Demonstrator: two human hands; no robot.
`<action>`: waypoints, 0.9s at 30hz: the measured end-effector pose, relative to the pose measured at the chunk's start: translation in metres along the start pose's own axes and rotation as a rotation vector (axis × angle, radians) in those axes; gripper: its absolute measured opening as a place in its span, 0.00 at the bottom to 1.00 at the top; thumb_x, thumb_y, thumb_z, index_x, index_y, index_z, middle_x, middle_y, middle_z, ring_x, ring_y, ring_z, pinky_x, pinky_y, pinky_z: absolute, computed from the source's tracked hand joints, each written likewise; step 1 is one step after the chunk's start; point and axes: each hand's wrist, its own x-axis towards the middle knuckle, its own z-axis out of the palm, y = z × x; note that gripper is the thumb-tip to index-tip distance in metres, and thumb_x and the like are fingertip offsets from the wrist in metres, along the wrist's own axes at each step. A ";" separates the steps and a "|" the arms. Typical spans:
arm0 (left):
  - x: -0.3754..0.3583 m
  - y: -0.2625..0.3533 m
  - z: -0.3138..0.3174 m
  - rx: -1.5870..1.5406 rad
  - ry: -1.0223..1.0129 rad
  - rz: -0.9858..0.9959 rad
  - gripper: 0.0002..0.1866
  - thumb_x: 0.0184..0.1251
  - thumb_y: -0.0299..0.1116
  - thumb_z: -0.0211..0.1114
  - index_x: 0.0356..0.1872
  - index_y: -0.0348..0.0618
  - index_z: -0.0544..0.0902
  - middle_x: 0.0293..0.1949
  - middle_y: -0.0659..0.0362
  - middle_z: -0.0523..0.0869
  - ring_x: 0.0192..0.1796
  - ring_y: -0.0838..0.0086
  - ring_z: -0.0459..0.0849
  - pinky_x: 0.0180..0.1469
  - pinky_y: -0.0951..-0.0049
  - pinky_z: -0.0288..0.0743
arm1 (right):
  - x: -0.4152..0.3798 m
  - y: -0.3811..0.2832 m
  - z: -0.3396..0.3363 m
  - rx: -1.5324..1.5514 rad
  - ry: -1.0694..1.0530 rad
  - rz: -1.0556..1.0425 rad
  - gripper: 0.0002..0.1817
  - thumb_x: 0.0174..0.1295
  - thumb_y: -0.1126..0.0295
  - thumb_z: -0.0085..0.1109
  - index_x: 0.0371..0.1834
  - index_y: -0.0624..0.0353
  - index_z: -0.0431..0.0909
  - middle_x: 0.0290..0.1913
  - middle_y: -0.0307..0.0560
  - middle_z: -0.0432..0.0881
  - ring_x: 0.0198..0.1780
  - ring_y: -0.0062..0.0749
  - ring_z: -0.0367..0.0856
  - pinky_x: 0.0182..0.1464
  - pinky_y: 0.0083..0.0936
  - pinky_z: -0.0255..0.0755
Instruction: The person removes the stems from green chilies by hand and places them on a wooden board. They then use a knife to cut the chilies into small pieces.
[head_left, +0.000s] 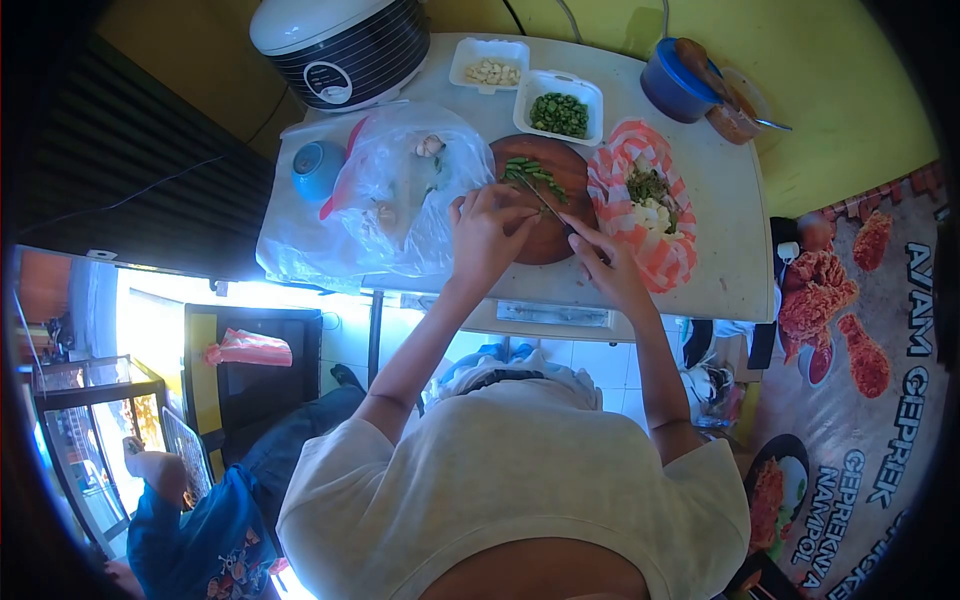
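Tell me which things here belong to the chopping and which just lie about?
In use:
left hand
right hand
knife
green beans
cutting board
tray of cut beans

Lying about:
rice cooker
plastic bag
blue bowl
blue pot

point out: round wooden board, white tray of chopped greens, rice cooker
round wooden board (548, 245), head view, bare front part of its top.
white tray of chopped greens (588, 92), head view, right rim.
rice cooker (335, 40), head view, lid and body.

Green beans (533, 176) on cutting board (560, 235)
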 end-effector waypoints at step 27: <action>0.106 -0.034 -0.011 0.056 -0.279 0.403 0.06 0.58 0.38 0.72 0.37 0.58 0.92 0.48 0.65 0.83 0.55 0.70 0.79 0.63 0.58 0.62 | -0.002 0.006 -0.055 -0.165 -0.166 0.080 0.22 0.76 0.60 0.53 0.71 0.49 0.73 0.23 0.27 0.66 0.25 0.11 0.64 0.29 0.13 0.60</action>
